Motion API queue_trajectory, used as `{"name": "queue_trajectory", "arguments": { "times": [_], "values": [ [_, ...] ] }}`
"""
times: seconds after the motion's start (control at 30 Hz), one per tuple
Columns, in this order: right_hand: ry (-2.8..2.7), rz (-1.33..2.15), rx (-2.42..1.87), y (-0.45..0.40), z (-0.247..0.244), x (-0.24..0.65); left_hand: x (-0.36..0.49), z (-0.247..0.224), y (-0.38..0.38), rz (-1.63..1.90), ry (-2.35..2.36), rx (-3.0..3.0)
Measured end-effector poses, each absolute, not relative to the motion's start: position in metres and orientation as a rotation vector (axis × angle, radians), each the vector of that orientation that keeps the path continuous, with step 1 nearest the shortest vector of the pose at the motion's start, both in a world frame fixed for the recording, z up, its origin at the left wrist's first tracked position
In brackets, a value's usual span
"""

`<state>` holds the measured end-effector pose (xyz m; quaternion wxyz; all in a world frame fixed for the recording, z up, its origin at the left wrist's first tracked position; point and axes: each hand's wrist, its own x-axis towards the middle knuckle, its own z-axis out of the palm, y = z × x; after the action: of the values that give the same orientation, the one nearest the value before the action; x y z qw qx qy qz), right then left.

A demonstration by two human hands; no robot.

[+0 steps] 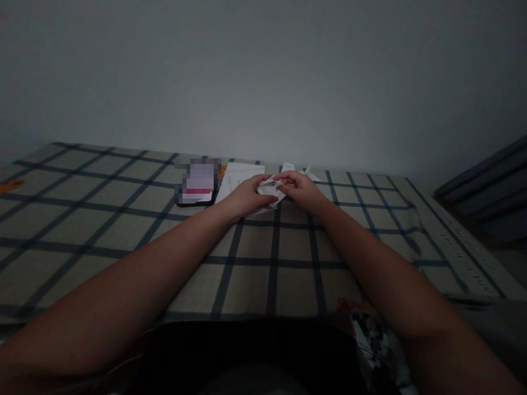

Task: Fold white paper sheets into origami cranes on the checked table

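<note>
Both hands meet over the far part of the table, around a folded piece of white paper (pixel 269 188). My left hand (pixel 251 195) grips its left side, with the thumb in front and the fingers behind. At the upper right of the same paper, my right hand (pixel 297 185) pinches it between thumb and fingers. Flat white sheets (pixel 236 173) lie just behind and left of my left hand. Beyond my right hand, more white paper (pixel 288 166) shows, partly hidden by the fingers. The folds between the hands are too dim to make out fully.
A phone (pixel 200 184) with a blurred, lit screen lies left of the sheets. A checked cloth (pixel 144 230) covers the table, which meets a plain wall (pixel 263 82). Something orange (pixel 12 186) lies at the far left. Dark folded fabric (pixel 489 192) is at the right.
</note>
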<state>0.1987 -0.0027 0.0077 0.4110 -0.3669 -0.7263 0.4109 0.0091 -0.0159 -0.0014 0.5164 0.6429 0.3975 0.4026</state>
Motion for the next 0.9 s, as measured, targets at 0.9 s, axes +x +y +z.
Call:
{"name": "queue_trajectory", "arguments": {
  "times": [0.9],
  "values": [
    [-1.823, 0.974, -0.963, 0.004, 0.002, 0.202, 0.01, 0.003, -0.021, 0.935, 0.891, 1.452]
  ]
}}
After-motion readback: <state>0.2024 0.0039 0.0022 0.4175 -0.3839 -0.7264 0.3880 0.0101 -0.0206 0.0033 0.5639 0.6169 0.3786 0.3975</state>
